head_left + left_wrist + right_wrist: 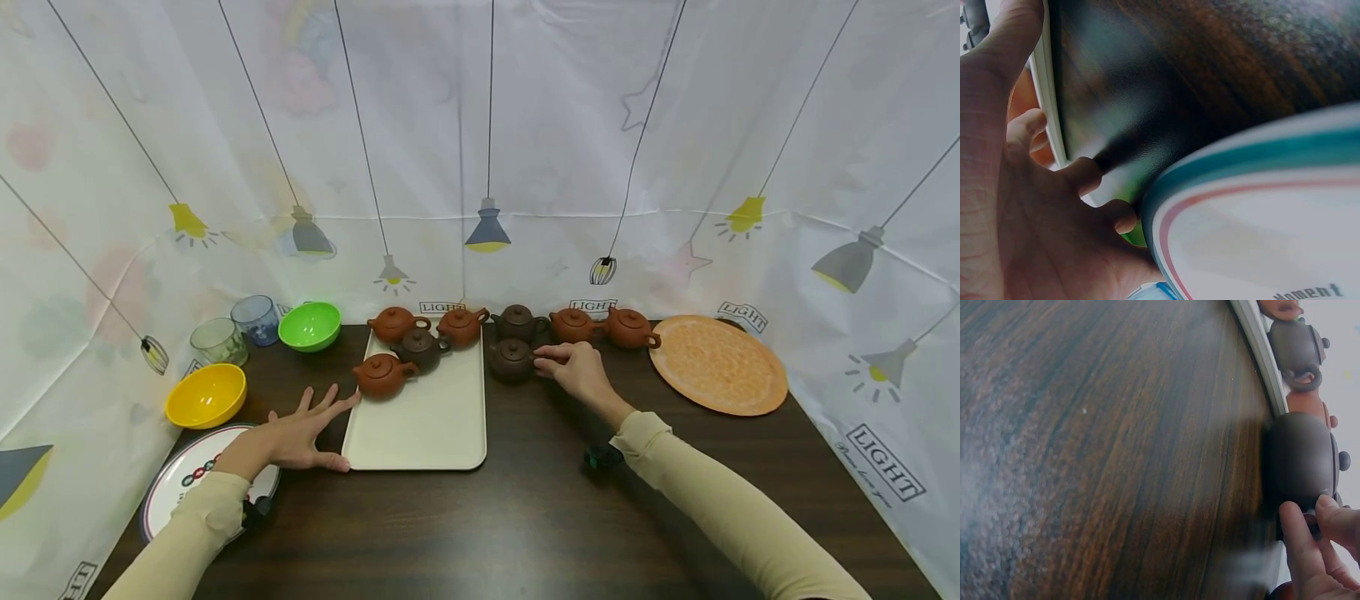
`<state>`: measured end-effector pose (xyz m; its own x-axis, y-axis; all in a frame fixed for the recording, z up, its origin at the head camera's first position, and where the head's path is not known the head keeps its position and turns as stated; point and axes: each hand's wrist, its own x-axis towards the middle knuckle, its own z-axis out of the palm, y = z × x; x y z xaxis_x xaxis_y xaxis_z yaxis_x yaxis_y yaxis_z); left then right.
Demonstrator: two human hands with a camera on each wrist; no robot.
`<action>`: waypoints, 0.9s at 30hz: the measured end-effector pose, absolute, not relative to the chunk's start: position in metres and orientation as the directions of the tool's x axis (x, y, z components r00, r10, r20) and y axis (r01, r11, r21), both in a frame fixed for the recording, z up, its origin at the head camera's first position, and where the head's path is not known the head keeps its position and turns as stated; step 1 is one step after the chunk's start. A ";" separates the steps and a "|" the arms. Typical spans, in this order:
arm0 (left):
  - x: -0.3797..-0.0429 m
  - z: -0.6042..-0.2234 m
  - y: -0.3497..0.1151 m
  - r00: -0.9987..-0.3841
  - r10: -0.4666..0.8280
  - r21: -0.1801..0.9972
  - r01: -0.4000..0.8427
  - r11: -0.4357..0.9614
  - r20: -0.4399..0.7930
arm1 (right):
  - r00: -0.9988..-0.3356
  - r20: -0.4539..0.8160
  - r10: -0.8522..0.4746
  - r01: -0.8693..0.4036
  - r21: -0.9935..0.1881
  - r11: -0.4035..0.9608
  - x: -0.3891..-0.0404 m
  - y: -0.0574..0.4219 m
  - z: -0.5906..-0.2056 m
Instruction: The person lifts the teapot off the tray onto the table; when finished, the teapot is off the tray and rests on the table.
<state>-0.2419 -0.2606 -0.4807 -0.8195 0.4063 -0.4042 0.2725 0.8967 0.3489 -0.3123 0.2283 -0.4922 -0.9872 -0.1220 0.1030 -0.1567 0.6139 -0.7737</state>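
Note:
A dark brown teapot (512,362) stands on the table just right of the cream tray (431,433). My right hand (577,371) pinches its handle between thumb and fingers; the right wrist view shows the same teapot (1302,456) upright. With fingers spread, my left hand (303,437) touches the tray's left edge. At the tray's back sit several teapots: a dark one (422,348) and reddish-brown ones, the nearest (382,375) close to my left fingertips. In the left wrist view, my left hand (1054,219) lies between the tray rim (1047,94) and a plate.
Behind the held teapot stands another dark teapot (514,322), with two reddish-brown teapots (573,325) to its right. A round orange pizza-patterned mat (720,367) lies at right. At left are a plate (161,492), yellow bowl (206,398), green bowl (310,327) and two glasses (219,340).

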 end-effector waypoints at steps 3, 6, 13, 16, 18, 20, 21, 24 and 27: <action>-0.241 -0.481 -0.262 -0.818 0.407 0.353 0.271 0.896 -0.406 | -0.985 0.093 -0.144 -0.161 -0.785 0.598 -0.311 0.228 -0.492; -0.241 -0.481 -0.262 -0.817 0.406 0.353 0.269 0.896 -0.409 | -0.977 0.153 -0.149 -0.212 -0.758 0.617 -0.309 0.226 -0.489; -0.242 -0.483 -0.264 -0.820 0.397 0.341 0.266 0.902 -0.412 | -0.926 0.348 -0.144 -0.364 -0.723 0.587 -0.305 0.207 -0.469; -0.243 -0.482 -0.264 -0.820 0.398 0.341 0.267 0.902 -0.412 | -0.918 0.366 -0.152 -0.388 -0.754 0.530 -0.305 0.193 -0.461; -0.244 -0.481 -0.264 -0.820 0.398 0.338 0.269 0.902 -0.410 | -0.915 0.365 -0.173 -0.401 -0.769 0.497 -0.305 0.182 -0.457; -0.245 -0.480 -0.263 -0.821 0.401 0.337 0.273 0.901 -0.405 | -0.914 0.352 -0.203 -0.406 -0.782 0.473 -0.305 0.169 -0.455; -0.245 -0.480 -0.263 -0.821 0.404 0.341 0.275 0.899 -0.403 | -0.913 0.344 -0.220 -0.408 -0.784 0.468 -0.304 0.162 -0.455; -0.244 -0.480 -0.262 -0.821 0.407 0.347 0.275 0.897 -0.401 | -0.909 0.312 -0.277 -0.412 -0.780 0.472 -0.303 0.141 -0.458; -0.244 -0.483 -0.262 -0.820 0.406 0.350 0.272 0.896 -0.403 | -0.901 0.270 -0.339 -0.414 -0.766 0.492 -0.300 0.120 -0.464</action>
